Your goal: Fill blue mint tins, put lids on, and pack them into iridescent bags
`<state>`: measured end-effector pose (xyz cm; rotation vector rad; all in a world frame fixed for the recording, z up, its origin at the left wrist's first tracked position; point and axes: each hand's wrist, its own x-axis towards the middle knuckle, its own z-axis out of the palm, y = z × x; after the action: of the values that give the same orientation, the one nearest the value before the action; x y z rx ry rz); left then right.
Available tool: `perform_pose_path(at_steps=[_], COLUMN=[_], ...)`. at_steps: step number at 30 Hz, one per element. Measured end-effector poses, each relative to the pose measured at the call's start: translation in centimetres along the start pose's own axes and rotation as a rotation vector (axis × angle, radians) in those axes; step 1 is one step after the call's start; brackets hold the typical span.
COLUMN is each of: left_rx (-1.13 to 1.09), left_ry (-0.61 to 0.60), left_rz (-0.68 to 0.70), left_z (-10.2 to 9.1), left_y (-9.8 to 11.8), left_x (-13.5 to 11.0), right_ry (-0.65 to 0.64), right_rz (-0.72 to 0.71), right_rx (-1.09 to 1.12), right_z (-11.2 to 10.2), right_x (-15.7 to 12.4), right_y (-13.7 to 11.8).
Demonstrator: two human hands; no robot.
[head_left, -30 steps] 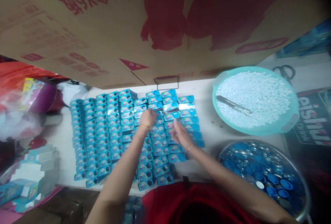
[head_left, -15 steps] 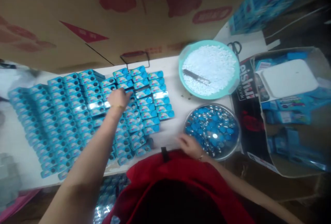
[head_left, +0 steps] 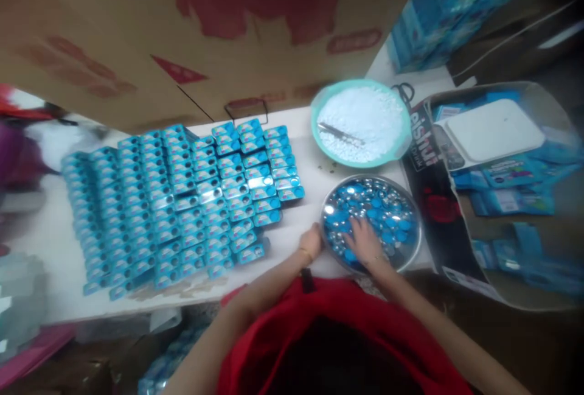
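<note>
- Nearest, a red garment (head_left: pixel 337 316) covers the person's front.
- The left hand (head_left: pixel 312 240) sits at the near-left rim of the metal bowl (head_left: pixel 418 230), fingers bent; whether they grip the rim, I cannot tell.
- The right hand (head_left: pixel 366 241) is inside that bowl, fingers loosely parted over blue and silver discs (head_left: pixel 395 221); whether the tips pinch one is unclear.
- Left of the bowl, small blue boxes (head_left: pixel 189 218) stand in close rows on the white table (head_left: pixel 305 151).
- Beyond the bowl, a turquoise basin (head_left: pixel 398 146) holds white pellets (head_left: pixel 365 106).
- Farthest, a large cardboard box (head_left: pixel 255 60).
</note>
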<state>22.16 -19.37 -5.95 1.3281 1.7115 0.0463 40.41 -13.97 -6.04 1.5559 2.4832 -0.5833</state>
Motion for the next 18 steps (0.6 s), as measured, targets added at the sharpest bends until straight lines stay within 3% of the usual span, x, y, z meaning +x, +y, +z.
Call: perform_pose_path(at_steps=[3,6,9,11,13,15,18], left_rx=[0.013,0.01,-0.015,-0.109,-0.268,-0.42,-0.575], left_ry=[0.025,0.041,0.067,0.143,0.315,0.539,0.751], left_rz=[0.028,0.053,0.054,0.039,0.052,0.101,0.06], left_z=[-0.5,-1.3,-2.6,-4.3,-7.2,-11.2,-17.8], left_y=[-0.6,-1.7,-2.6,-3.2,-4.1,-5.6,-8.6], left_x=[-0.1,-1.2,-3.4,-5.3,-6.8,-7.5,-6.8], right_ry=[0.024,0.159,0.259,0.184,0.057,-0.011,-0.025], right_rz=[-0.065,0.002,0.303,0.557,0.726,0.787,0.825], right_rx=[0.182,0.48,0.878,1.236,1.6,1.866,2.007], right_z=[0.7,0.2,-1.8,-3.4,-4.6,-5.2,-5.1], right_x=[0.8,1.5,1.8,1.7,1.6,1.6,2.1], right_y=[0.9,1.3,0.8,0.2,-0.2,-0.4,-0.6])
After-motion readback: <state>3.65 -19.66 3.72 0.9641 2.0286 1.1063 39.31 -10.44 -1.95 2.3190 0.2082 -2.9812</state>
